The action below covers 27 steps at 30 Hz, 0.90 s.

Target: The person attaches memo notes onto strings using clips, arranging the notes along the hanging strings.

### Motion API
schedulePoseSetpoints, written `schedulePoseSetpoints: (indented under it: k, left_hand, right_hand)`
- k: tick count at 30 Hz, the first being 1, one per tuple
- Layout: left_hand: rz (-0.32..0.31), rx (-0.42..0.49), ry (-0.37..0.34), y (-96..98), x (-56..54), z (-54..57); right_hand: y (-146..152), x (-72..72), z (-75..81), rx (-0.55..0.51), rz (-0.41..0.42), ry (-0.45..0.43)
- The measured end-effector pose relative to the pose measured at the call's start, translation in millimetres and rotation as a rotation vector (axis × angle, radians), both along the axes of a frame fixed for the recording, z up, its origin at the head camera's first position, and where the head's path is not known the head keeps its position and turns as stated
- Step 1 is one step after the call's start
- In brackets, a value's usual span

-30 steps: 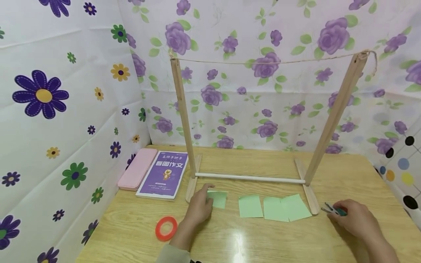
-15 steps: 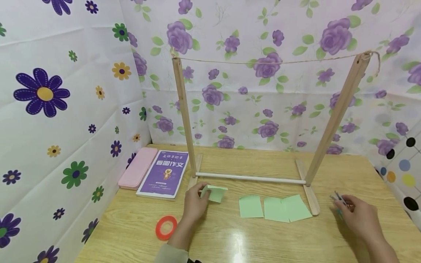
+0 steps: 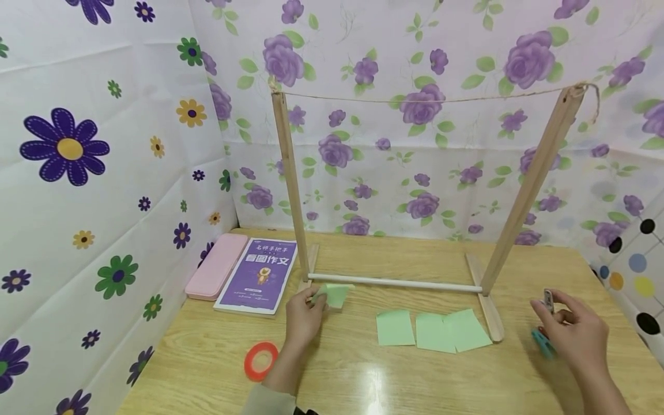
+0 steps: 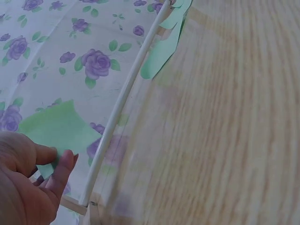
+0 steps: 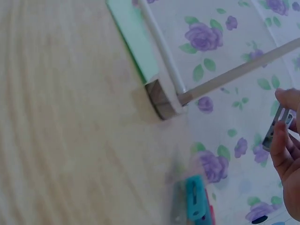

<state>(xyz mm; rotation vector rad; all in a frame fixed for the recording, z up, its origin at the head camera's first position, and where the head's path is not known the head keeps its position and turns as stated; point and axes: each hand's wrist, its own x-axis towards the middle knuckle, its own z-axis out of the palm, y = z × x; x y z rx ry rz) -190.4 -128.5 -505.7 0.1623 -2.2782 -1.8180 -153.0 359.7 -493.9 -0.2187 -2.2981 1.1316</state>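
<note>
My left hand (image 3: 303, 317) pinches a light green sticky note (image 3: 337, 295) between thumb and fingers, in front of the left foot of a wooden stand. That note (image 4: 61, 133) tilts upward in the left wrist view. At the right, my right hand (image 3: 576, 328) holds a small grey clothespin (image 3: 549, 301) upright at its fingertips; the clothespin (image 5: 276, 129) appears slotted in the right wrist view. Below this hand is a teal clothespin (image 3: 543, 344), with a bit of red beside it. Three more green notes (image 3: 395, 327) lie in a row, the right two overlapping.
A wooden stand's posts (image 3: 534, 190) carry a sagging twine (image 3: 384, 101), and a white rod (image 3: 394, 282) joins them low down. Left are a red tape roll (image 3: 261, 361), a purple book (image 3: 257, 276) and a pink case (image 3: 217, 266). Floral cloth (image 3: 363, 173) hangs behind the table.
My left hand has lifted the sticky note off the table and shifted slightly left and away. My right hand has moved right and turned, bringing the grey clothespin upright.
</note>
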Motion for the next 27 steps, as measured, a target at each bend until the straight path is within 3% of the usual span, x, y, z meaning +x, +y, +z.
schedulePoseSetpoints:
  k: [5, 11, 17, 20, 23, 27]
  left_hand:
    - [0.006, 0.074, -0.011, 1.0, 0.5, 6.7]
    - [0.069, 0.185, -0.046, 3.1, -3.3, 16.2]
    - [0.094, 0.280, -0.016, 3.8, -5.2, 20.2]
    - [0.094, 0.315, -0.009, 4.3, -5.9, 21.6]
    - [0.090, 0.346, -0.014, 4.7, -5.9, 25.2]
    - [0.086, 0.376, -0.037, 4.9, -7.2, 34.7]
  right_hand:
    - [-8.4, 0.8, 18.6, -0.131, 0.113, -0.067]
    - [-16.0, -8.4, 37.7, -0.134, 0.243, -0.010]
    - [-25.2, -13.9, 58.3, -0.580, 0.495, 0.054]
    - [-31.9, -15.9, 66.0, -0.680, 0.576, 0.113]
    - [-40.4, -17.6, 72.9, -0.604, 0.584, 0.147]
    - [-52.8, -20.5, 87.7, -0.352, 0.499, 0.128]
